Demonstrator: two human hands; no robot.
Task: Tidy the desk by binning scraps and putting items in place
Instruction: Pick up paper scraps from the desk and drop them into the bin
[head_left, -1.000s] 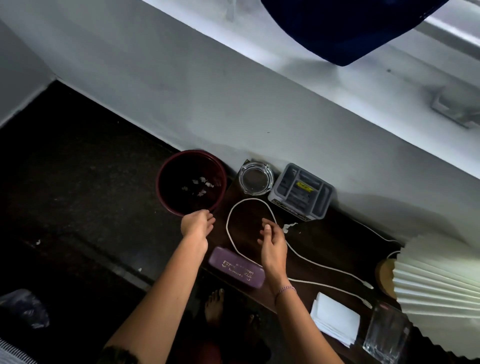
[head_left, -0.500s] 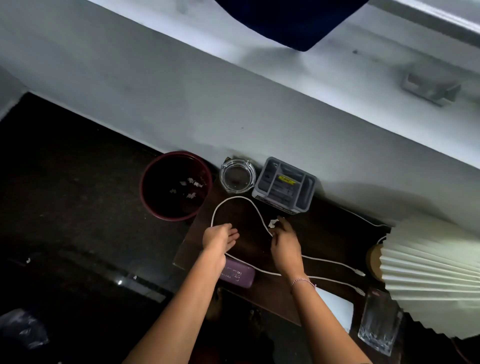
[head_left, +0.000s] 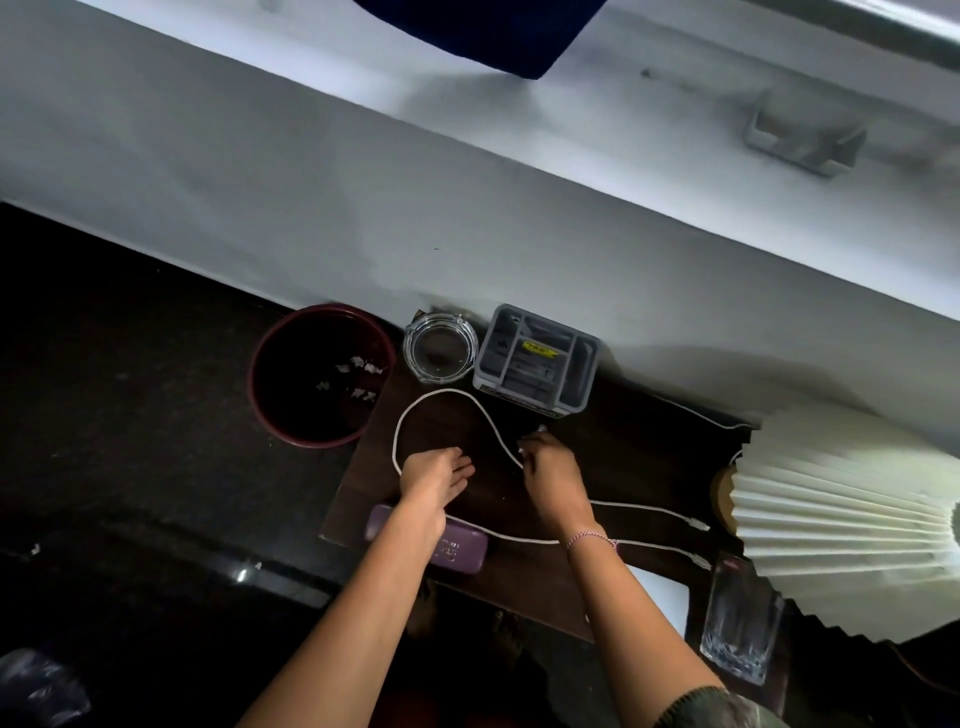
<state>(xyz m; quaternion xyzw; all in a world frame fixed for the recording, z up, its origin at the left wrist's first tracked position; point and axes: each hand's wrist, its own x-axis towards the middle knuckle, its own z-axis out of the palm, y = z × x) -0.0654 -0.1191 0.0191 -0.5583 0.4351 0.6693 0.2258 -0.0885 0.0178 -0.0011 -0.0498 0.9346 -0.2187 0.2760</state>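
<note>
A dark red bin (head_left: 258, 382) stands on the floor left of the desk, with white paper scraps (head_left: 358, 364) inside. My right hand (head_left: 553, 470) rests on the dark desk (head_left: 639, 467) in front of the grey organiser. Its fingertips are pinched on a small white paper scrap (head_left: 542, 428). My left hand (head_left: 436, 475) lies inside the loop of the white cable (head_left: 441, 393), palm up and cupped, fingers apart, with nothing visible in it.
A glass ashtray (head_left: 441, 348) and a grey organiser tray (head_left: 537, 361) stand against the wall. A purple case (head_left: 460, 553) lies at the desk's front edge. To the right are a pleated white lamp shade (head_left: 841, 504), a drinking glass (head_left: 737, 636) and white napkins (head_left: 662, 595).
My left hand came back from the bin's rim to the desk inside the cable loop. My right hand reached forward to the scrap near the organiser and closed its fingertips on it.
</note>
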